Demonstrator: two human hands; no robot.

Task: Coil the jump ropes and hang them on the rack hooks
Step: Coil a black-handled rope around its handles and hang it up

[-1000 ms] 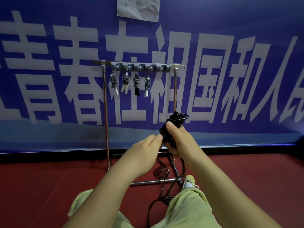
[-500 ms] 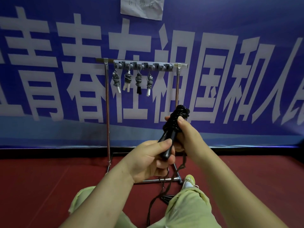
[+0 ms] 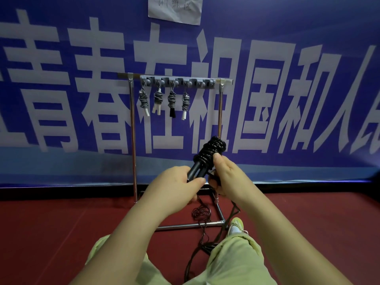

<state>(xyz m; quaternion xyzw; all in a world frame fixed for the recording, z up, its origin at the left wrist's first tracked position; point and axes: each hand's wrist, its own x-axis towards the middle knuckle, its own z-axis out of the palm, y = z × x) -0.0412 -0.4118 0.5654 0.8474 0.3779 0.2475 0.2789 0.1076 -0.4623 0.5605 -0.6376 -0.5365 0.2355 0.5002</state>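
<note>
A black jump rope [image 3: 210, 153] is wound in a thick coil around its own handles, held up in front of me. My left hand [image 3: 174, 188] grips the lower ends of the black handles. My right hand [image 3: 225, 173] holds the coil from the right, thumb pressed on the wraps. The rope's loose tail [image 3: 202, 212] trails down to the floor. Behind stands a metal rack [image 3: 133, 140] with a grey hook bar [image 3: 178, 82]. Several coiled ropes [image 3: 158, 99] hang from its left hooks; the right hooks are bare.
A blue banner [image 3: 287, 99] with large white characters covers the wall behind the rack. The floor [image 3: 51, 233] is dark red. My knees in pale green trousers [image 3: 234, 260] and one shoe [image 3: 236, 225] sit low in view, with more black rope lying between them.
The left hand went from touching the right hand's fingers to gripping the handles' lower ends. The coil tilted and rose a little, with the right thumb now on the wraps.
</note>
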